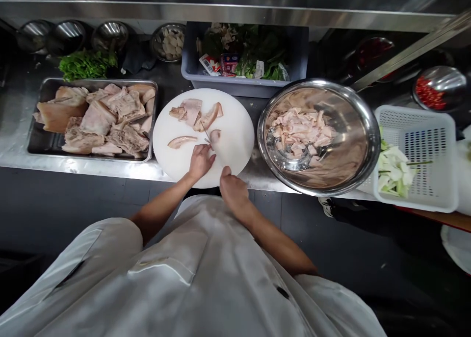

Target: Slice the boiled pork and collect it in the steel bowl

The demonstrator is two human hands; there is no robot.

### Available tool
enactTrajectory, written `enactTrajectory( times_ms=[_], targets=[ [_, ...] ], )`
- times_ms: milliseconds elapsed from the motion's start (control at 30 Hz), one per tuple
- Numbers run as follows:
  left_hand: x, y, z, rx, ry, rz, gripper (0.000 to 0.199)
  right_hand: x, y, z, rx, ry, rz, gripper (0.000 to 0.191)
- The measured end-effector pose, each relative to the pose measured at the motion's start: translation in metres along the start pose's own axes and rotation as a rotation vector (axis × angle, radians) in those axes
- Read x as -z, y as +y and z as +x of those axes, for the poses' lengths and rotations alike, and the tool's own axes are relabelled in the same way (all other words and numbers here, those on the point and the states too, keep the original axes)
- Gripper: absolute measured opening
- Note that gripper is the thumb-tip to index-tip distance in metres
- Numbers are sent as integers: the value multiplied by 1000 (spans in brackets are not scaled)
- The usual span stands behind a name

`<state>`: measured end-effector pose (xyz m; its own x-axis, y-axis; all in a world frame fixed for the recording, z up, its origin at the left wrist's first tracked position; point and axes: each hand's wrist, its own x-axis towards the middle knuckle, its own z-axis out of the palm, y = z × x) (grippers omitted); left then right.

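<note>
A round white cutting board [235, 116] lies before me with pieces of pale meat [192, 112] at its upper part and a curved strip [181, 141] at its left. My right hand [234, 189] is closed around the handle of a knife [215, 151], whose blade is thin and blurred and points up and left. My left hand [201, 161] rests on the board beside the blade, fingers bent together; whether they hold a small piece cannot be made out. Just right of the blade lies a small slice [215, 136].
Left of the board is a metal tray [152, 126] of large meat pieces. On the right stand a steel bowl [353, 145] of cut meat and a white basket [437, 155] with pale green slices. A grey bin [235, 88] of greens is behind the board, below a metal shelf [235, 17].
</note>
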<state>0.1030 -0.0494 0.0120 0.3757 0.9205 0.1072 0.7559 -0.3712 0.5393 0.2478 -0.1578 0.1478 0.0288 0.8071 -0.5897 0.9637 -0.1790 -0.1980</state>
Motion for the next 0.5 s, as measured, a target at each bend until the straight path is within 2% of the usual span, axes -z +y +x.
enactTrajectory(
  times_ms=[100, 167, 233, 300, 367, 433, 500],
  targets=[
    [-3, 2, 17, 124, 46, 10, 30, -1, -6, 3, -1, 17, 2, 21],
    [-3, 2, 30, 149, 71, 3, 32, -6, 15, -7, -5, 9, 10, 21],
    [0, 2, 44, 145, 74, -13, 38, -16, 55, -23, -8, -14, 65, 20],
    [4, 1, 56, 104, 36, -36, 46, -32, 103, -36, -5, -45, 248, 19],
    [7, 0, 64, 32, -48, -51, 51, -52, 139, -39, 38, -129, 591, 19],
    [8, 0, 68, -19, -124, -54, 51, -71, 149, -28, -8, -96, 873, 19],
    [7, 1, 65, -22, -137, -58, 48, -82, 132, -6, -41, -34, 1032, 18]
  ],
)
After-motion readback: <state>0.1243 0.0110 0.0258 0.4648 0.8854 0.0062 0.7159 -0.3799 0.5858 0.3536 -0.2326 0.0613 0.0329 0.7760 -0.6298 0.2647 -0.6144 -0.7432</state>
